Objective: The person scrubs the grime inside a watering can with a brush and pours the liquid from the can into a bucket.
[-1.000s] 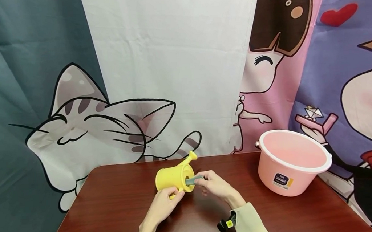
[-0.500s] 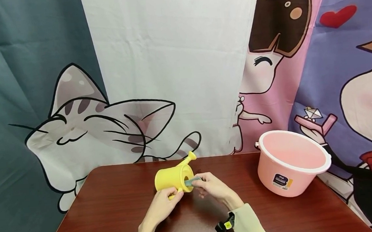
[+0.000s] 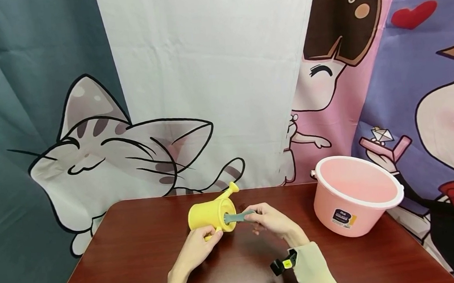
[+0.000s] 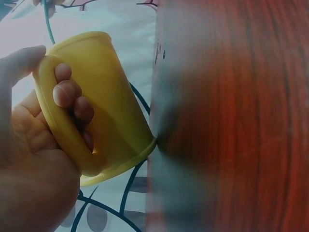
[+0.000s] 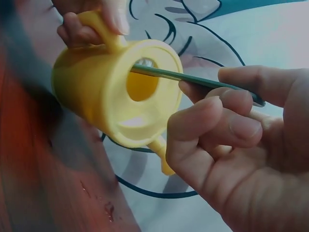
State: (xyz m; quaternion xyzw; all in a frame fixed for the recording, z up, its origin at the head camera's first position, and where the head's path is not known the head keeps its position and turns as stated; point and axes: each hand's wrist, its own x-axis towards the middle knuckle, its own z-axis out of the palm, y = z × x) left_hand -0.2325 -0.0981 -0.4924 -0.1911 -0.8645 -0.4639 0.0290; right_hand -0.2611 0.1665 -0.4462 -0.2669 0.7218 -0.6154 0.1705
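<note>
Handle (image 4: 55, 117) of the yellow watering can (image 3: 205, 215) is gripped by the left hand (image 3: 195, 247); the right hand (image 3: 274, 222) pinches the flat grey-green tool (image 3: 237, 217), its end inside the can, which tilts sideways over the surface (image 3: 140, 255); both seem light and stiff, the handle being surest hold; pink bucket (image 3: 367, 220) stands beyond.

The bucket (image 3: 365, 217) stands right of the watering can (image 3: 205, 215).

Smooth plastic watering can (image 3: 205, 215), glossy wood-grain table (image 3: 135, 251)
</note>
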